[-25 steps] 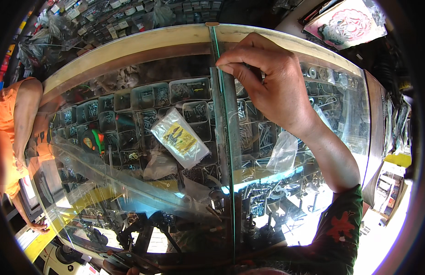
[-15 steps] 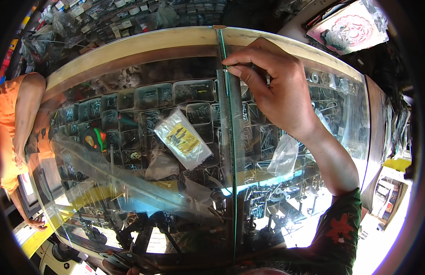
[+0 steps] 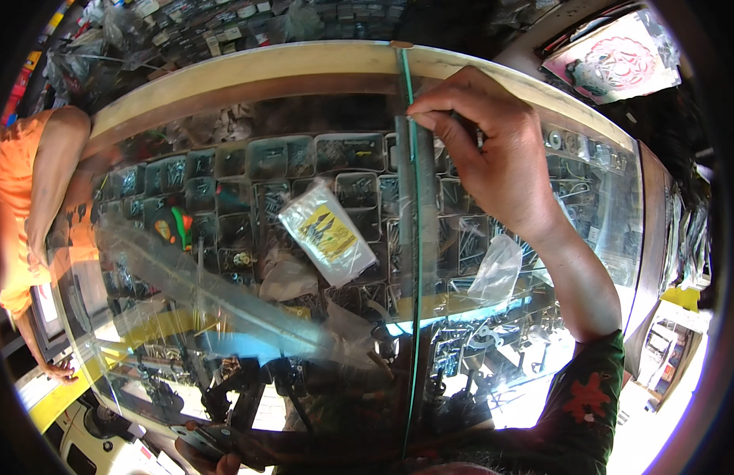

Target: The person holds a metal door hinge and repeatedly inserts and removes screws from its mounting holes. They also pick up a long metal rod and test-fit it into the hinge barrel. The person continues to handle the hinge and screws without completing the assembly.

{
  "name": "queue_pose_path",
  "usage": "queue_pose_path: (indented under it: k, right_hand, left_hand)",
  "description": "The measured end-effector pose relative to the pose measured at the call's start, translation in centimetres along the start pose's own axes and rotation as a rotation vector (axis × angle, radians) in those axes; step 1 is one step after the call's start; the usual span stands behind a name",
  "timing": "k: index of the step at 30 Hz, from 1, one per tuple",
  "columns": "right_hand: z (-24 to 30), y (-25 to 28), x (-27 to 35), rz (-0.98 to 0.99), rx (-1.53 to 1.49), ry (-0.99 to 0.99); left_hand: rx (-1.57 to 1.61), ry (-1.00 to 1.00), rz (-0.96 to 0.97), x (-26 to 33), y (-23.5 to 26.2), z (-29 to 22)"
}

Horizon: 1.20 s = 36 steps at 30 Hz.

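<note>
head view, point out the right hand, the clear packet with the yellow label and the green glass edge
right hand (image 3: 494,162), head view, on the back of the hand
packet (image 3: 329,236), head view, on its yellow label
glass edge (image 3: 415,317), head view, midway along the green seam

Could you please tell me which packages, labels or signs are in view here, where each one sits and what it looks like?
Clear plastic packet: lying tilted on the glass counter top left of the glass seam, with a yellow label printed in black.
Empty clear bag: on the glass below the right hand.
Printed card: upper right beyond the counter, rectangular, pale with a red round pattern.
</note>
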State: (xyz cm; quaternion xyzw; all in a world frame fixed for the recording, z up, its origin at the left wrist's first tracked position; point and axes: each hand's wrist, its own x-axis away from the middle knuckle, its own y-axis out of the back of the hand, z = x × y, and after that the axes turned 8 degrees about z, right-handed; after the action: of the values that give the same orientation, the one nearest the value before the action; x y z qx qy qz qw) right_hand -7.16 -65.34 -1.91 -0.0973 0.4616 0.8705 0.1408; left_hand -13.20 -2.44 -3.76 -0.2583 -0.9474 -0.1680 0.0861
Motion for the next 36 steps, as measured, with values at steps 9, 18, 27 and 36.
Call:
queue_pose_path:
  k: [9,18,27,36]
  right_hand:
    - [-0.6,-0.4,-0.2,-0.036,0.061,0.069]
    - [-0.8,-0.7,-0.3,-0.054,0.074,0.135]
    - [0.1,0.5,-0.6,0.051,0.144,0.095]
    - [-1.1,-0.5,-0.3,-0.029,0.216,0.088]
  left_hand:
    - [0.197,0.085,-0.05,0.3,-3.2,-2.1]
    - [0.231,0.055,-0.095,-0.9,-4.4,-3.9]
    - [0.298,-0.263,-0.155,-3.9,-6.2,-3.7]
    - [0.359,-0.334,-0.264,-5.9,-3.8,-1.2]
